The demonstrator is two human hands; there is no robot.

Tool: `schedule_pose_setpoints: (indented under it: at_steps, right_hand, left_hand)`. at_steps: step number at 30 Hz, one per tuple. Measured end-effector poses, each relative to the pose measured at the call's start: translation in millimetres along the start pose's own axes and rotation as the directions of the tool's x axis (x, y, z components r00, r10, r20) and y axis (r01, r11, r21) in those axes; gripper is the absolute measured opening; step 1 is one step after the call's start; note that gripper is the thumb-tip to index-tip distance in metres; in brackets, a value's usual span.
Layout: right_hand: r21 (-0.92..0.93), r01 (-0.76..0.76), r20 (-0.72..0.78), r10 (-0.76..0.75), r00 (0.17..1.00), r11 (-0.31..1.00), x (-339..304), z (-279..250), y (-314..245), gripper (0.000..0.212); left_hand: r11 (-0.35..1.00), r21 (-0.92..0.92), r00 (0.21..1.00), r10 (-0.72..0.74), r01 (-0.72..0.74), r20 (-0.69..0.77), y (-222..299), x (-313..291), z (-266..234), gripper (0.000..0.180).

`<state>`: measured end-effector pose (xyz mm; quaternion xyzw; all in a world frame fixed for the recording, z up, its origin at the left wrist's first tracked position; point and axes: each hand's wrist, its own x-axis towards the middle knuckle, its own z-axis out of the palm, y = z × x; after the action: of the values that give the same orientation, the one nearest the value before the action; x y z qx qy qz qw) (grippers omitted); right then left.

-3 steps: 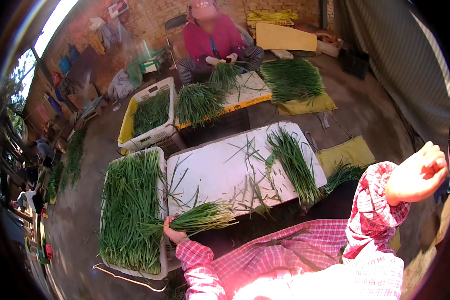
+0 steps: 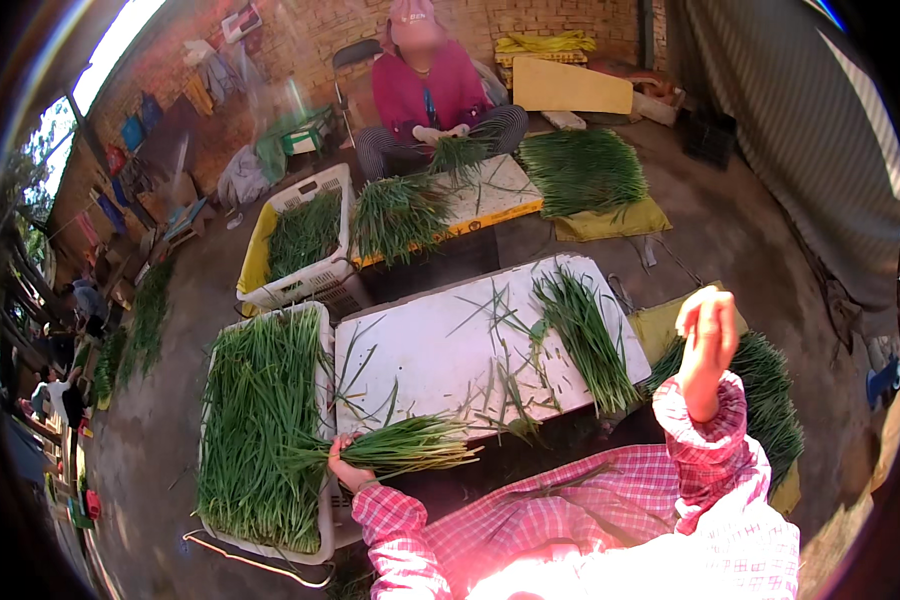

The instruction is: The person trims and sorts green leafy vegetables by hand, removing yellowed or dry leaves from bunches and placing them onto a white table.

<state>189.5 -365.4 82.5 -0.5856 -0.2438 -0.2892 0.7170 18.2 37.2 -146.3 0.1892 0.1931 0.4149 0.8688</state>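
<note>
My left hand (image 2: 348, 466) is closed around a bunch of long green chives (image 2: 410, 444), their pale ends pointing right. It rests by the right rim of a white crate (image 2: 327, 400) heaped with more chives (image 2: 260, 430). Raised at the right is my right hand (image 2: 708, 350), its fingers bent and close together with nothing visible in them. Beneath and beyond it lies a pile of chives (image 2: 755, 405). On the white board (image 2: 430, 340) before me, a loose bundle of chives (image 2: 585, 335) lies at the right end, with scattered stalks left of it.
Opposite sits a person in a pink top (image 2: 450, 95), gloved hands (image 2: 438, 133) on chives at a second board (image 2: 500, 190). Another chive-filled crate (image 2: 305, 270) stands beside that board. Chives lie on a yellow sack (image 2: 615, 222) at back right. A cord loop (image 2: 250, 560) hangs at my crate's near edge.
My right hand has swung left, in from the far right, uncovering more of the chive pile there. My left hand keeps its grip on the bunch with little movement.
</note>
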Motion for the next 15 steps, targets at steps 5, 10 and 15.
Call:
schedule_pose_setpoints:
  at_steps: [5,10,15]
  right_hand:
    - [-0.377,-0.188,0.640,0.401,0.655,0.907,-118.9,18.2,105.8,0.015]
    - [-0.389,-0.369,0.667,0.534,0.519,0.844,-187.2,41.4,96.3,0.017]
    - [-0.367,-0.568,0.619,0.649,0.442,0.737,-213.3,41.4,107.1,0.016]
  left_hand:
    - [0.985,-0.096,0.977,-0.126,0.144,0.172,-26.1,-21.2,33.0,0.011]
    - [0.947,-0.243,0.943,-0.132,0.211,0.305,-30.4,-49.4,58.0,0.017]
    - [0.963,-0.172,0.922,-0.133,0.207,0.363,-40.0,-45.6,52.5,0.020]
